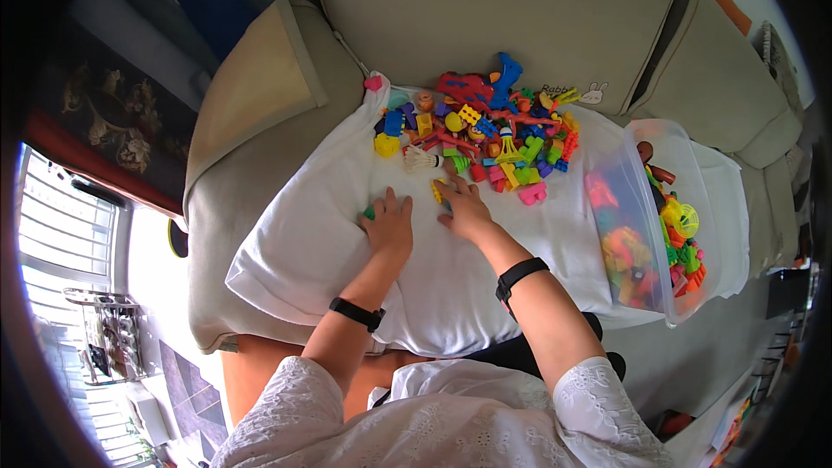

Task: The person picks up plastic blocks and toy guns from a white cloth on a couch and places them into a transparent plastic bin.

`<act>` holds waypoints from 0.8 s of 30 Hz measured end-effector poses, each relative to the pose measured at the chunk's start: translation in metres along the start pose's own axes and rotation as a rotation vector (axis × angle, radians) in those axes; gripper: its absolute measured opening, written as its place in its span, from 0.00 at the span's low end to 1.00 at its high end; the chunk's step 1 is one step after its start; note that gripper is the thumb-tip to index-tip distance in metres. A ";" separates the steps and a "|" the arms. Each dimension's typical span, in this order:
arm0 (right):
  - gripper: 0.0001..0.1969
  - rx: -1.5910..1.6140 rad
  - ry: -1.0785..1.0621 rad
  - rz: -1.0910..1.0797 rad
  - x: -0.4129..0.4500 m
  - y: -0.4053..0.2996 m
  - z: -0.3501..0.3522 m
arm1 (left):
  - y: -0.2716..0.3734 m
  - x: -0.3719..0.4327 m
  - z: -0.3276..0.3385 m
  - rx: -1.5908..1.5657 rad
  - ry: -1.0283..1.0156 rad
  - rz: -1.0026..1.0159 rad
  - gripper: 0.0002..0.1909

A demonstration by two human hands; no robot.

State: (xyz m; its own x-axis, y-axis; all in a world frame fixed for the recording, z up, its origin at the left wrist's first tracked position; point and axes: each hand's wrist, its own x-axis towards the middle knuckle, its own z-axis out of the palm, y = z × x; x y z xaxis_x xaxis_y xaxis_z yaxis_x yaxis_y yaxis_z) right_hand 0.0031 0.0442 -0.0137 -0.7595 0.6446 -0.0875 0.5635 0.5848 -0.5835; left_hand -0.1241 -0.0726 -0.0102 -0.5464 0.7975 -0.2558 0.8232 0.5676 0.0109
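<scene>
My left hand (390, 226) lies palm down on a white cloth (325, 240) spread over a sofa seat. A small green toy piece (369, 213) peeks out at its left side, mostly covered by the fingers. To the right, my right hand (467, 209) reaches over a yellow toy block (437, 192), its fingertips at the block. A bit of blue toy piece (447, 205) shows beneath those fingers. Whether either hand grips its piece is hidden. Just beyond the right fingertips, a white shuttlecock (422, 158) and a green ridged piece (461, 164) lie at the pile's near edge.
Mixed plastic toys are heaped toward the backrest, among them a blue dinosaur-like figure (506, 81), a yellow shuttlecock (508, 148) and a pink block (533, 194). A clear plastic bin (699, 162) with more toys stands at the right. The sofa armrest (227, 162) bounds the left.
</scene>
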 end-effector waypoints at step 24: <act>0.10 0.752 0.243 0.312 -0.078 0.079 -0.001 | 0.076 0.049 0.007 -0.530 0.061 0.393 0.27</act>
State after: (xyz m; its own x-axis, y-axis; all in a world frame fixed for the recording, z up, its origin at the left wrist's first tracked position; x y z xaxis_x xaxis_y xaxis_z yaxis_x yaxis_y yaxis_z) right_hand 0.1073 0.0410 -0.0520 -0.4660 0.8600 -0.2082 0.3044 -0.0651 -0.9503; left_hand -0.0871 0.0081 -0.0287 -0.2418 0.9670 -0.0806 0.7845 0.2437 0.5702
